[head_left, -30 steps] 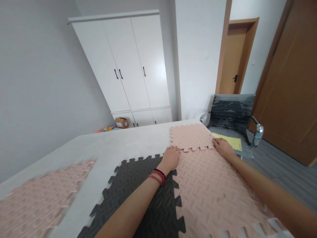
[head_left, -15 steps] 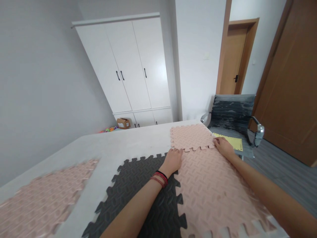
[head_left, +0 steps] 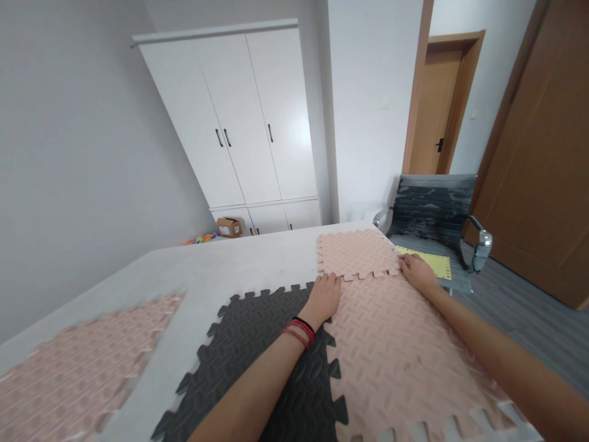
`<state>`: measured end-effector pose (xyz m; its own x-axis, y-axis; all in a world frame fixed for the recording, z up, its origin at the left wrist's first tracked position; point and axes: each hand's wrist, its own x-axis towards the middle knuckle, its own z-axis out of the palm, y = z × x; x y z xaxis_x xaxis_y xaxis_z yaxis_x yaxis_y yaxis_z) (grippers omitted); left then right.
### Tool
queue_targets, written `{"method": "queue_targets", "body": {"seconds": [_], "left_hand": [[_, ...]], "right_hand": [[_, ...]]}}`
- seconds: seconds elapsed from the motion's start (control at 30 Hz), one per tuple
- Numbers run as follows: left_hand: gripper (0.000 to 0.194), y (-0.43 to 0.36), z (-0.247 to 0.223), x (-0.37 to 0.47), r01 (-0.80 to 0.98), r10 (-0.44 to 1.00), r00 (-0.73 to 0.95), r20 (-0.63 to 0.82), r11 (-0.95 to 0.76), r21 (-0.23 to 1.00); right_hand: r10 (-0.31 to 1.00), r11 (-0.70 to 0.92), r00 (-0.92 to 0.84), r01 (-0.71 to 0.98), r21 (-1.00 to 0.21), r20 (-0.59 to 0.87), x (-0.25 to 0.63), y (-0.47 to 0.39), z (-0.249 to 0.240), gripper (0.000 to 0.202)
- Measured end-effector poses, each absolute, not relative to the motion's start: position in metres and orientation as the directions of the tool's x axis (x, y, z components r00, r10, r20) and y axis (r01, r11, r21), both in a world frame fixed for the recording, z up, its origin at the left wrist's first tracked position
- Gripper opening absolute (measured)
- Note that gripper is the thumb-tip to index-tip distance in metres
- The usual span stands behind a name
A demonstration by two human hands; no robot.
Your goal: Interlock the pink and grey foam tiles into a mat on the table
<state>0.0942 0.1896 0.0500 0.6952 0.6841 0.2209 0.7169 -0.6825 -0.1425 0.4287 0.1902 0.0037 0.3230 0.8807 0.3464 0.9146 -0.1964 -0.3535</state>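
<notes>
Two pink foam mat tiles with toothed edges meet on the table: a far pink tile (head_left: 354,252) and a near pink tile (head_left: 396,344). Their teeth line up along the seam, with small gaps showing in places. At the seam's left end, my left hand (head_left: 324,297) is closed, its fingertips on the pink edge. My right hand (head_left: 418,271) pinches the mat edge at the seam's right end. Under my left forearm lies a black foam mat tile (head_left: 257,331), beside the near pink tile; how their shared edge joins is partly hidden.
Another pink tile (head_left: 92,362) lies apart on the left of the white table (head_left: 248,261). Past the right edge stands a dark office chair (head_left: 432,205) with a yellow sheet (head_left: 439,265) on its seat. A white cabinet (head_left: 257,116) and a cardboard box (head_left: 229,227) are behind.
Both hands stay at the seam, shifting very slightly. The gaps at the seam look a little different; otherwise the tiles lie as before.
</notes>
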Motion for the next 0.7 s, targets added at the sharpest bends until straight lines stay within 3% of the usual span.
{"method": "queue_targets", "body": {"seconds": [0.17,0.3,0.57,0.7], "left_hand": [[0.038,0.194,0.050,0.093,0.721,0.690,0.681,0.245,-0.691,-0.061],[0.031,0.201,0.050,0.090,0.710,0.685,0.687,0.244,-0.704,-0.022],[0.026,0.197,0.050,0.089,0.686,0.651,0.716,0.250,-0.723,-0.080],[0.039,0.193,0.056,0.091,0.653,0.621,0.751,0.225,-0.749,-0.111]], "right_hand": [[0.882,-0.181,0.309,0.919,-0.351,0.355,0.429,0.191,0.003,0.037],[0.885,-0.179,0.308,0.918,-0.355,0.349,0.429,0.191,0.004,0.035],[0.887,-0.212,0.327,0.915,-0.344,0.325,0.429,0.194,0.001,0.037],[0.897,-0.215,0.318,0.920,-0.327,0.307,0.430,0.197,-0.001,0.037]]}}
